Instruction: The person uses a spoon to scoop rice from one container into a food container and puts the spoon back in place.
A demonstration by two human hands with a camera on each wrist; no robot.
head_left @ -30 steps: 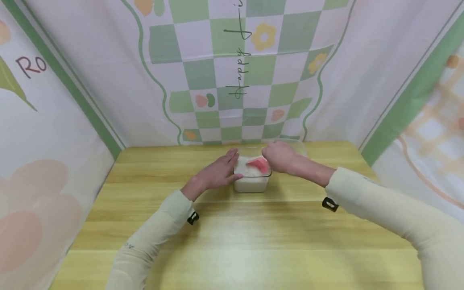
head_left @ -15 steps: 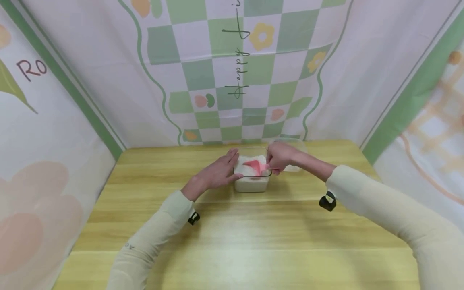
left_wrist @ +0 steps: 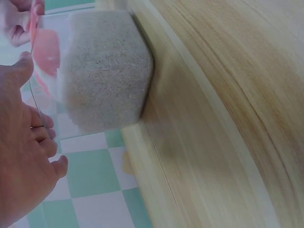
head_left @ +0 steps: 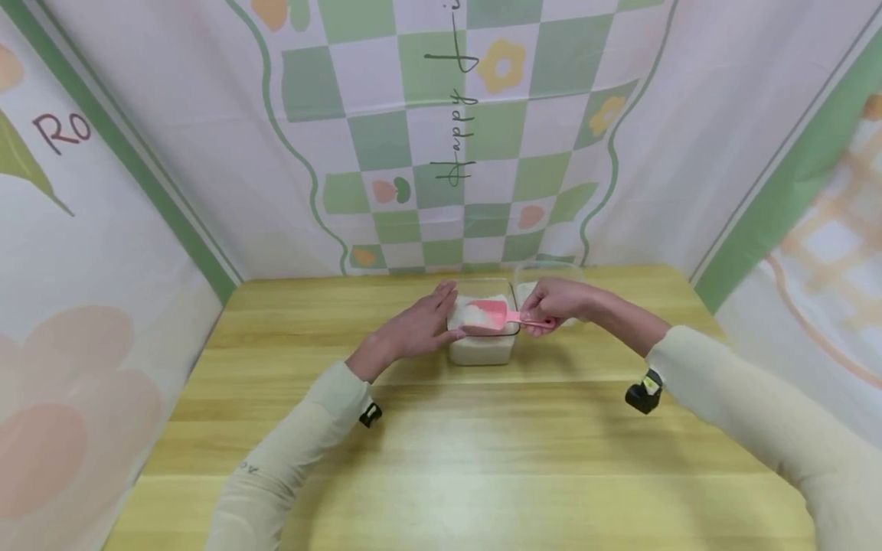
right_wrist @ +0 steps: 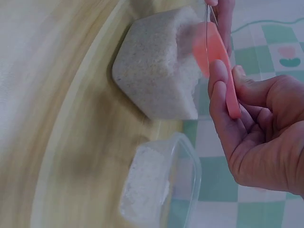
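Observation:
A clear square container (head_left: 481, 352) of rice stands near the table's back edge; the grains show through its wall in the left wrist view. My left hand (head_left: 413, 327) rests along its left rim, thumb at the front corner and fingers toward the back. My right hand (head_left: 560, 298) pinches the handle of a pink scoop (head_left: 491, 312) between thumb and fingers. White rice lies in the scoop, which is level over the container's opening. In the right wrist view, the scoop (right_wrist: 216, 50) is seen edge-on above the rice (right_wrist: 156, 52).
Just right of the rice container is a clear plastic tub (right_wrist: 183, 190) with white contents, partly hidden by my right hand in the head view. A wood-grain table (head_left: 441, 459) extends toward me. Patterned cloth (head_left: 441, 138) hangs behind and at both sides.
The scoop has turned from tilted down in the rice to level, with rice in it. My right hand has moved slightly right and toward me. The left hand stays in place.

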